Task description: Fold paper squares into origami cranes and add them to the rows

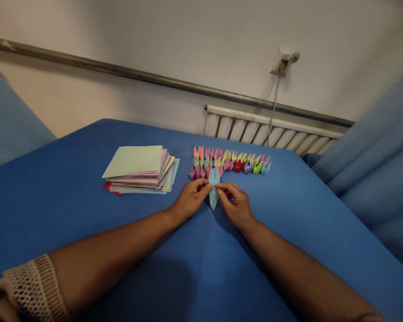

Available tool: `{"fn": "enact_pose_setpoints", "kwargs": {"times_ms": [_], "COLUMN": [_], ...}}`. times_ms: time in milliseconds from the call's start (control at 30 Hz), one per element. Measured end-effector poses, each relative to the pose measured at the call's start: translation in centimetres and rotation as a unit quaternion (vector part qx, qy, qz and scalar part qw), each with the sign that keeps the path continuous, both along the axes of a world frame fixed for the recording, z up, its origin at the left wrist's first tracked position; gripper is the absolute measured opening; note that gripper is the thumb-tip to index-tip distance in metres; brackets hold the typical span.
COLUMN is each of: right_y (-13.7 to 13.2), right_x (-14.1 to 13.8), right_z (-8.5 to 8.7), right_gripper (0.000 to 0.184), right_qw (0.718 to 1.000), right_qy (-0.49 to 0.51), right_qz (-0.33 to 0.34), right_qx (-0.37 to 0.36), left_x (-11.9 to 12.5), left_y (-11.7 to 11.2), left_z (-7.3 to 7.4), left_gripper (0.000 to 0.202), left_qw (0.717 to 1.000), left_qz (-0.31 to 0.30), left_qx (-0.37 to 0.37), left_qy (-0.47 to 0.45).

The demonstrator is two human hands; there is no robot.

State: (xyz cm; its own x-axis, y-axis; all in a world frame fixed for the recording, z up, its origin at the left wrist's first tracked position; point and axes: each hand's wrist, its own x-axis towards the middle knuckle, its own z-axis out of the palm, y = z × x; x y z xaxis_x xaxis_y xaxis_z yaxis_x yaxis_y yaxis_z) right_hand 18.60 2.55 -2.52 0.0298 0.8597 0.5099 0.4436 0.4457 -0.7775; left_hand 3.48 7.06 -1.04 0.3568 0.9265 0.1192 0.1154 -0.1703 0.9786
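Note:
A light blue folded paper (214, 197), long and narrow with two points at its top and one at its bottom, is held upright over the blue table. My left hand (192, 195) pinches its left edge between thumb and fingers. On the opposite edge, my right hand (234, 201) grips it the same way. Just beyond my hands stand rows of small origami pieces (239, 166) in pink, yellow, red, purple, green and blue. The held paper hides part of the front row.
A stack of coloured paper sheets (134, 162) lies left of my hands on the blue-covered table (77, 201). Behind the table are a radiator (242, 127), a metal pipe (147, 76) and a wall socket with a plug (284, 61). Blue curtains (372, 156) hang at the right.

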Motion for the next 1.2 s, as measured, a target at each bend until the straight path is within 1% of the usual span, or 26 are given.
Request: {"fn": "enact_pose_setpoints", "kwargs": {"times_ms": [133,233,300,367,467,600,667,767,800,867,933,1067,1100,1200], "right_y": [0.2,0.4,0.5,0.7,0.9,0.9,0.8,0.7,0.7,0.8,0.8,0.8,0.8,0.8], "right_x": [0.0,0.1,0.2,0.3,0.5,0.5,0.5,0.5,0.5,0.6,0.6,0.3,0.2,-0.1], "right_z": [-0.1,-0.2,-0.3,-0.4,-0.5,-0.3,-0.1,-0.1,-0.1,-0.2,-0.3,-0.2,-0.1,-0.1], "right_gripper": [0.017,0.017,0.016,0.016,0.017,0.022,0.025,0.028,0.028,0.025,0.020,0.011,0.011,0.010], "right_qw": [1.000,1.000,1.000,0.999,0.998,0.997,0.997,0.997,0.997,0.997,0.996,0.987,0.983,0.977], "right_qy": [-0.009,0.005,0.019,0.037,0.059,0.065,0.054,0.031,0.029,0.037,0.061,0.151,0.171,0.198], "right_qz": [0.008,-0.006,-0.001,0.016,0.034,0.043,0.047,0.058,0.060,0.058,0.053,0.051,0.054,0.063], "right_qx": [0.014,0.028,0.019,0.006,0.003,0.021,0.029,0.039,0.040,0.039,0.031,-0.013,-0.026,-0.038], "left_x": [0.0,0.1,0.1,0.1,-0.1,-0.3,-0.4,-0.4,-0.4,-0.4,-0.5,-0.6,-0.5,-0.4], "left_y": [0.1,0.1,0.0,-0.1,-0.3,-0.5,-0.6,-0.8,-0.8,-1.0,-1.0,-1.0,-0.9,-0.8], "left_z": [-0.3,-0.3,-0.2,0.0,0.3,0.6,0.6,0.8,1.0,1.3,1.7,1.6,1.4,0.9], "left_gripper": [0.019,0.020,0.024,0.031,0.036,0.045,0.040,0.020,0.016,0.016,0.018,0.017,0.017,0.018], "left_qw": [1.000,0.998,0.995,0.993,0.994,0.998,0.999,0.999,1.000,1.000,0.999,0.995,0.994,0.997], "left_qz": [0.005,0.010,0.016,0.029,0.046,0.030,0.017,0.007,0.009,0.017,0.011,-0.058,-0.063,-0.029], "left_qx": [-0.009,-0.049,-0.077,-0.088,-0.076,-0.024,-0.007,-0.003,-0.001,0.006,0.008,-0.024,-0.029,-0.028], "left_qy": [-0.013,-0.042,-0.067,-0.074,-0.058,-0.050,-0.046,-0.031,-0.027,-0.025,-0.036,-0.078,-0.081,-0.063]}}
